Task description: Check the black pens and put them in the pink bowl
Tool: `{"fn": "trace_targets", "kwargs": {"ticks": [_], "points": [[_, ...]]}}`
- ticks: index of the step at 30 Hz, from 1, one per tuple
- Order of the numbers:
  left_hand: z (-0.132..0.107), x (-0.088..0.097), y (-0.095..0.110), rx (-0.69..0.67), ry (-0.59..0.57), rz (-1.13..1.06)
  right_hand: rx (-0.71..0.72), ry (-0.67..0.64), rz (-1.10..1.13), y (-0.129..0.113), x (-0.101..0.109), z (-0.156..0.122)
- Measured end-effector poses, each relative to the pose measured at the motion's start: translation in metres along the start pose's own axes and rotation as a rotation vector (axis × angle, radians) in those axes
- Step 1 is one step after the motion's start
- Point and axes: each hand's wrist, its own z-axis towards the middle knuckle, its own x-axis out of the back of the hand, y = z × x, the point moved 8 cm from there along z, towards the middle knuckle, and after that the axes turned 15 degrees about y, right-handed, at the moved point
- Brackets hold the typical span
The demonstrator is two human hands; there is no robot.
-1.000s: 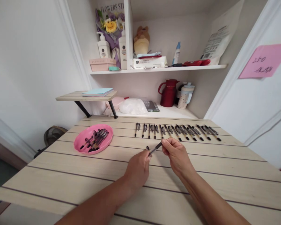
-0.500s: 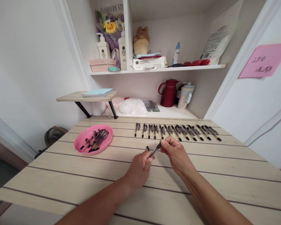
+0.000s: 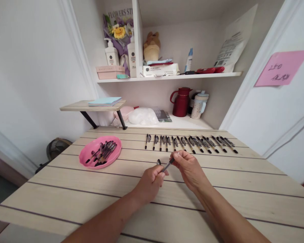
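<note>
Both hands meet over the middle of the wooden table (image 3: 66,189). My right hand (image 3: 190,168) pinches the upper end of a black pen (image 3: 168,164). My left hand (image 3: 150,182) is curled with its fingertips closed on the pen's lower end. A small black pen cap (image 3: 158,162) lies on the table just left of the pen. Beyond the hands, a row of several pens with their caps (image 3: 190,143) is laid out side by side. A pink dish (image 3: 88,156) at the left holds several more pens.
A small raised wooden shelf (image 3: 73,107) with a blue notebook stands at the table's back left. Behind the table a white ledge carries a red jug (image 3: 180,101), a mug and a plastic bag. A pink note (image 3: 281,68) hangs on the right wall.
The hands have drawn a little closer together on the pen, with the left fingers closing over its lower end. The view has tilted slightly downward.
</note>
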Motion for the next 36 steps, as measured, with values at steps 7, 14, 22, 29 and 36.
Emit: {"fn": "trace_targets", "kwargs": {"ticks": [7, 14, 22, 29, 36], "points": [[0.001, 0.001, -0.001, 0.029, -0.008, -0.047, -0.037, -0.021, 0.039, 0.004, 0.005, 0.003], [0.001, -0.002, -0.004, 0.080, -0.036, -0.105, -0.086, -0.038, 0.071, 0.006, 0.001, 0.003], [0.000, 0.003, 0.002, 0.011, 0.010, 0.006, -0.062, -0.031, 0.076, 0.006, 0.001, 0.002], [0.002, 0.001, -0.004, 0.063, -0.028, -0.053, -0.133, -0.119, 0.081, 0.004, -0.005, -0.004], [0.003, 0.002, -0.004, 0.064, -0.018, -0.060, -0.102, -0.078, 0.111, 0.008, -0.003, 0.001]]}}
